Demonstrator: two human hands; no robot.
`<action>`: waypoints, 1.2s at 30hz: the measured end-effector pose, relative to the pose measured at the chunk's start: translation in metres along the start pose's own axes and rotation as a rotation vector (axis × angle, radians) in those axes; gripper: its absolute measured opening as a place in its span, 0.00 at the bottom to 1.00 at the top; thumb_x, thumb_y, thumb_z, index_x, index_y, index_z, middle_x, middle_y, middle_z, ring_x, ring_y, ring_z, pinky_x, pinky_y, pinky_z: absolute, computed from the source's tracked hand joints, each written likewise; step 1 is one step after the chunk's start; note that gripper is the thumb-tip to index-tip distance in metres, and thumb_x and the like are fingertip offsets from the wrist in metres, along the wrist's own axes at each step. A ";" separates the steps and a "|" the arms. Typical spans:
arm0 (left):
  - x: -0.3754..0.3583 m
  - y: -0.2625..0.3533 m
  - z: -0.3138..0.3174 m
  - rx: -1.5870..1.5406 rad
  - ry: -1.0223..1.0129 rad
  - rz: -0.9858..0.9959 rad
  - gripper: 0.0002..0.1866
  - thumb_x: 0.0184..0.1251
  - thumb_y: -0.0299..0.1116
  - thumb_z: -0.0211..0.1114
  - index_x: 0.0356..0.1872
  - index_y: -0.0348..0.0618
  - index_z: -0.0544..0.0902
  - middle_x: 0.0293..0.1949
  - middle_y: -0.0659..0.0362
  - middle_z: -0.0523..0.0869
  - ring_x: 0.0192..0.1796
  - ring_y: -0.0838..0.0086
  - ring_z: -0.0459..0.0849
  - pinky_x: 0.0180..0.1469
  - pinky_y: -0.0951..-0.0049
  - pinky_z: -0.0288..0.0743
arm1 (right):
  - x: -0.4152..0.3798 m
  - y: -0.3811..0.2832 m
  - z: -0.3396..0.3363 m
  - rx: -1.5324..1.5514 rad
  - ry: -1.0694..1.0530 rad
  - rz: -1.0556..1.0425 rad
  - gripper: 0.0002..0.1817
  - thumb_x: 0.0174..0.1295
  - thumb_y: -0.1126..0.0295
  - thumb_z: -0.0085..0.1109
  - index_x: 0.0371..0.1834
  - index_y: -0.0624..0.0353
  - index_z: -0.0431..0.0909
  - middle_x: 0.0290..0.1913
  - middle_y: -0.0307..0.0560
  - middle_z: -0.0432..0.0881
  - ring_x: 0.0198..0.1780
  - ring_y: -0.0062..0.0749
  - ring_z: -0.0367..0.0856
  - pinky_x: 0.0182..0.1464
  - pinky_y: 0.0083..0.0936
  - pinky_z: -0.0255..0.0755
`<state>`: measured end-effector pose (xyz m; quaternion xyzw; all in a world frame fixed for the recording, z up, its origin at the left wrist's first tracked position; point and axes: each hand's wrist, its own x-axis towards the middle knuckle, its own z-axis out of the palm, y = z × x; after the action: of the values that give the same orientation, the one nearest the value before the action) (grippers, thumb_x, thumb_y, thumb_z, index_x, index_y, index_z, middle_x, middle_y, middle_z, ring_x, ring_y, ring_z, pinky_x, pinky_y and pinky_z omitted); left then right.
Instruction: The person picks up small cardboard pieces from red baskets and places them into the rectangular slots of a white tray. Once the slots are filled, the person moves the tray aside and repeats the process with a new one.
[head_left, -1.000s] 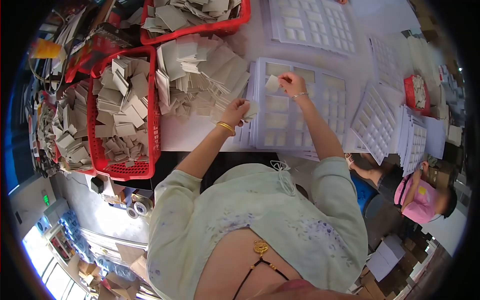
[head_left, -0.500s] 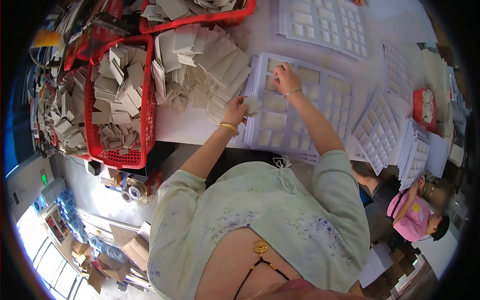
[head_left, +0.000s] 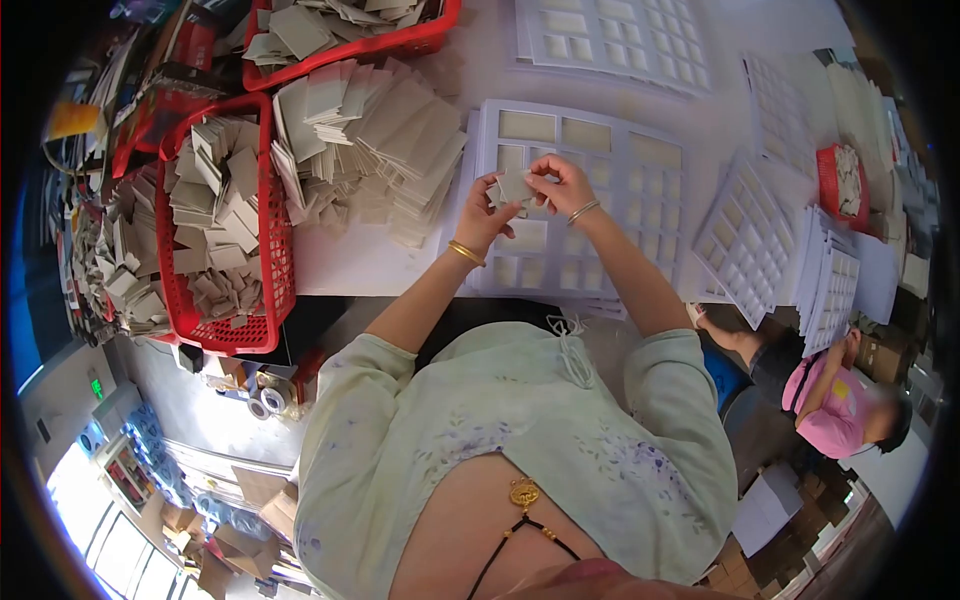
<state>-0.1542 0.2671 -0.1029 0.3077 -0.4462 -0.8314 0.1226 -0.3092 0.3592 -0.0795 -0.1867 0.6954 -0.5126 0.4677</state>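
Above the white tray [head_left: 600, 215] with its grid of pockets, both hands meet: the left hand [head_left: 487, 215] is closed on a small stack of grey cards [head_left: 513, 188], and the right hand [head_left: 560, 185] has its fingers pinched on the top card of that stack, so the cards hang in the air between the two hands, over the middle of the tray. By the look of it, the step in hand is peeling one card off the stack; the next move probably calls for a clean separation of a single card and a flat drop into a free pocket, since two cards stuck together would spoil the fill. Counting what shows: two large pockets at the tray's top are filled, and a few smaller ones below seem filled too, though I cannot tell exactly how many. One loose heap of cards [head_left: 375, 140] lies on the table just left of the tray. Two red baskets [head_left: 230, 215] of cards stand nearby, a third small one far right. At least three more trays lie further off.
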 end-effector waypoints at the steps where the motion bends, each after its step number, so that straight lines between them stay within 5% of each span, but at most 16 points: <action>1: 0.001 -0.001 0.002 -0.001 0.004 0.000 0.22 0.61 0.25 0.63 0.57 0.41 0.68 0.46 0.56 0.77 0.34 0.78 0.81 0.20 0.82 0.74 | -0.003 0.000 -0.001 0.061 0.026 0.017 0.06 0.59 0.70 0.61 0.36 0.59 0.75 0.31 0.40 0.80 0.22 0.17 0.77 0.17 0.15 0.64; 5: 0.007 -0.008 0.003 0.020 0.070 -0.002 0.23 0.60 0.23 0.62 0.57 0.42 0.68 0.41 0.58 0.78 0.32 0.78 0.80 0.20 0.82 0.72 | 0.003 0.009 -0.015 0.091 0.097 -0.011 0.07 0.60 0.70 0.60 0.36 0.60 0.74 0.34 0.42 0.79 0.24 0.20 0.78 0.19 0.17 0.67; 11: 0.007 -0.022 -0.008 0.140 0.245 0.003 0.19 0.59 0.23 0.61 0.52 0.40 0.71 0.36 0.57 0.80 0.25 0.80 0.78 0.16 0.82 0.68 | 0.045 0.017 -0.052 -0.395 0.197 -0.179 0.07 0.58 0.71 0.61 0.38 0.59 0.78 0.33 0.41 0.83 0.30 0.23 0.81 0.29 0.20 0.74; 17: 0.001 -0.027 -0.011 0.224 0.304 0.014 0.18 0.59 0.25 0.62 0.51 0.40 0.73 0.31 0.59 0.81 0.19 0.82 0.75 0.16 0.81 0.68 | 0.074 0.018 -0.063 -0.730 -0.018 -0.297 0.05 0.55 0.71 0.62 0.35 0.56 0.81 0.34 0.41 0.85 0.35 0.28 0.83 0.41 0.24 0.75; 26: -0.001 -0.024 -0.010 0.235 0.288 -0.011 0.18 0.60 0.24 0.61 0.52 0.39 0.72 0.34 0.59 0.80 0.22 0.82 0.75 0.16 0.82 0.68 | 0.079 0.014 -0.052 -0.921 -0.103 -0.442 0.03 0.54 0.71 0.61 0.32 0.55 0.81 0.32 0.42 0.83 0.35 0.34 0.82 0.39 0.30 0.76; 29: -0.001 -0.020 -0.008 0.245 0.270 -0.027 0.19 0.61 0.23 0.60 0.53 0.39 0.71 0.36 0.58 0.80 0.24 0.82 0.75 0.17 0.83 0.67 | 0.074 0.026 -0.040 -1.122 0.119 -0.568 0.04 0.53 0.71 0.64 0.31 0.55 0.79 0.31 0.42 0.81 0.33 0.33 0.81 0.37 0.28 0.75; 32: 0.000 -0.013 -0.002 0.271 0.257 -0.006 0.19 0.60 0.24 0.61 0.53 0.38 0.72 0.36 0.58 0.80 0.24 0.82 0.76 0.17 0.83 0.68 | 0.060 0.019 -0.037 -1.156 0.175 -0.554 0.07 0.53 0.69 0.65 0.33 0.55 0.79 0.33 0.42 0.82 0.32 0.30 0.81 0.35 0.28 0.75; 36: 0.006 -0.017 0.004 0.335 0.178 0.009 0.19 0.60 0.25 0.62 0.53 0.38 0.72 0.36 0.57 0.81 0.23 0.82 0.77 0.18 0.83 0.69 | 0.036 0.007 -0.033 -0.616 -0.049 -0.264 0.06 0.54 0.69 0.65 0.33 0.57 0.79 0.30 0.42 0.83 0.28 0.30 0.81 0.33 0.24 0.74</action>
<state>-0.1600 0.2770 -0.1174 0.3940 -0.5673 -0.7143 0.1125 -0.3529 0.3536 -0.1010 -0.4200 0.7761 -0.3297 0.3356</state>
